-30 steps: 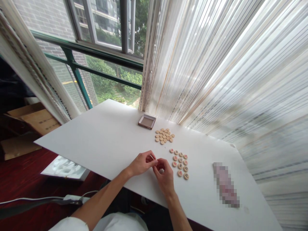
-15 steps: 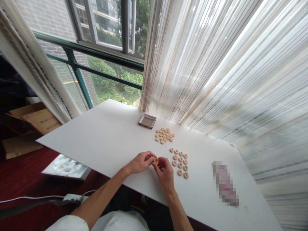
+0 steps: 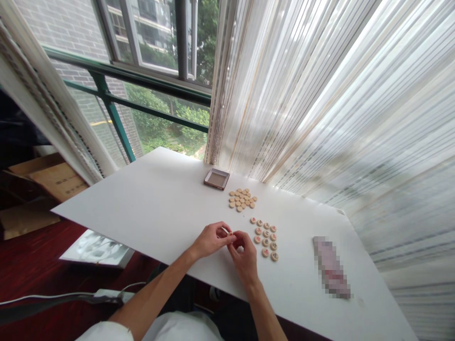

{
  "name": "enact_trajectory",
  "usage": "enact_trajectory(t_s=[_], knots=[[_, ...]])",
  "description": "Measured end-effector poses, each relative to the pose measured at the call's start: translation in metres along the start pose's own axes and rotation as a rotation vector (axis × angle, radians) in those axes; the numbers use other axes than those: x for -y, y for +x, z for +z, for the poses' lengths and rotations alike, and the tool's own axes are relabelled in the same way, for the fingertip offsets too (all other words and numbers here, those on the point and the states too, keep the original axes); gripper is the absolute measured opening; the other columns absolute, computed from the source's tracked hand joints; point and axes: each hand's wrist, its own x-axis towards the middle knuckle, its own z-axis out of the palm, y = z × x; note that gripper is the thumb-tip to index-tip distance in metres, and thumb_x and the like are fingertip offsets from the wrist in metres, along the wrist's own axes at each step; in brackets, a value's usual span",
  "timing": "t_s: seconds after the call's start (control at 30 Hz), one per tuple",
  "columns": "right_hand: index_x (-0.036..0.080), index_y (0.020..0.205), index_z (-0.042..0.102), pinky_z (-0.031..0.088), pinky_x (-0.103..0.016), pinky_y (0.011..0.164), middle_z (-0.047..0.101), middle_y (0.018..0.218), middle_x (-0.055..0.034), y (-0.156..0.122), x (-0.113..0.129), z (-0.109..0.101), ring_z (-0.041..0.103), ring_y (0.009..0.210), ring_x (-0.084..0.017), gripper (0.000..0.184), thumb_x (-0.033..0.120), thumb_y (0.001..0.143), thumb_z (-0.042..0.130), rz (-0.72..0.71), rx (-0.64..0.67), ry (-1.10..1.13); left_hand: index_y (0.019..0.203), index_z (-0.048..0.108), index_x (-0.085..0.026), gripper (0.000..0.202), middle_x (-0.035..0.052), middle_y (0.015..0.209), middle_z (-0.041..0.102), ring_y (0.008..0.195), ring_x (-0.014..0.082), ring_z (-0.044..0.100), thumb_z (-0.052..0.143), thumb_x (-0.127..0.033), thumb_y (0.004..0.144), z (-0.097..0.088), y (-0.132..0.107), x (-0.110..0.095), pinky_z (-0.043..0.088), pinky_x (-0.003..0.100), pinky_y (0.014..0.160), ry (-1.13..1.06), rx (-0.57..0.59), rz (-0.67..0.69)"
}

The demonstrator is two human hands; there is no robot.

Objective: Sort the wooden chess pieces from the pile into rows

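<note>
My left hand (image 3: 213, 240) and my right hand (image 3: 243, 251) meet above the near part of the white table. Between their fingertips they grip one xiangqi piece (image 3: 230, 234), a small round wooden disc, now mostly covered by the fingers. Just right of my right hand lie several xiangqi pieces (image 3: 266, 233) in loose rows, their red and dark characters facing up. Farther back sits a cluster of plain-looking discs (image 3: 243, 199) with no characters showing.
A shallow square box (image 3: 217, 179) stands near the table's (image 3: 142, 199) back edge. To the right lies a pixelated pinkish object (image 3: 331, 267). Striped curtains (image 3: 302, 85) hang behind the table. Cardboard boxes (image 3: 53, 177) and a white tray (image 3: 94, 248) are on the left below it.
The held piece has turned so its red character no longer faces up, and my left fingers cover more of it. The view has shifted slightly.
</note>
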Motion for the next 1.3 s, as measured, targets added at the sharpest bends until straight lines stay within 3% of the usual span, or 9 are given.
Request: enact_trajectory(t_s=[0.57, 0.77, 0.97, 1.17, 1.3], knots=[[0.021, 0.092, 0.058, 0.048, -0.026, 0.06, 0.056, 0.076, 0.0016, -0.002, 0.002, 0.001, 0.053, 0.063, -0.013, 0.011, 0.029, 0.088, 0.065, -0.027, -0.028, -0.008, 0.088, 0.069, -0.015, 0.031, 0.0065, 0.082, 0.076, 0.077, 0.0205, 0.073, 0.071, -0.044, 0.08, 0.0, 0.0, -0.008, 0.056, 0.027, 0.069, -0.001, -0.022, 0.028], [0.021, 0.095, 0.058, 0.049, -0.026, 0.061, 0.058, 0.079, 0.0002, -0.002, 0.001, 0.001, 0.054, 0.065, -0.013, 0.015, 0.03, 0.086, 0.067, -0.006, -0.029, 0.016, 0.086, 0.072, -0.015, 0.031, 0.0056, 0.081, 0.076, 0.079, 0.0189, 0.072, 0.061, -0.044, 0.088, -0.003, 0.002, -0.014, 0.055, 0.026, 0.074, 0.039, -0.006, 0.066], [0.021, 0.1, 0.057, 0.05, -0.026, 0.061, 0.059, 0.081, -0.0005, -0.001, 0.0, 0.002, 0.055, 0.065, -0.013, 0.015, 0.029, 0.089, 0.064, 0.018, -0.062, 0.035, 0.102, 0.069, -0.016, 0.032, 0.0061, 0.086, 0.075, 0.082, 0.0198, 0.071, 0.071, -0.039, 0.08, -0.003, 0.002, -0.017, 0.056, 0.028, 0.073, 0.052, 0.075, 0.043], [0.022, 0.108, 0.057, 0.051, -0.026, 0.059, 0.06, 0.082, -0.0005, -0.001, 0.0, 0.001, 0.057, 0.064, -0.013, 0.022, 0.028, 0.088, 0.063, 0.057, -0.04, 0.021, 0.098, 0.07, -0.017, 0.029, 0.0059, 0.086, 0.075, 0.08, 0.0188, 0.071, 0.068, -0.042, 0.083, -0.006, 0.007, -0.018, 0.056, 0.027, 0.073, 0.119, 0.041, 0.054], [0.022, 0.112, 0.058, 0.054, -0.027, 0.062, 0.063, 0.088, -0.0029, -0.001, 0.0, 0.001, 0.059, 0.066, -0.013, 0.026, 0.029, 0.088, 0.064, 0.066, -0.033, -0.008, 0.094, 0.072, -0.02, 0.025, 0.0032, 0.085, 0.076, 0.076, 0.0171, 0.07, 0.065, -0.042, 0.085, -0.017, 0.018, -0.015, 0.054, 0.026, 0.07, 0.251, -0.085, 0.061]])
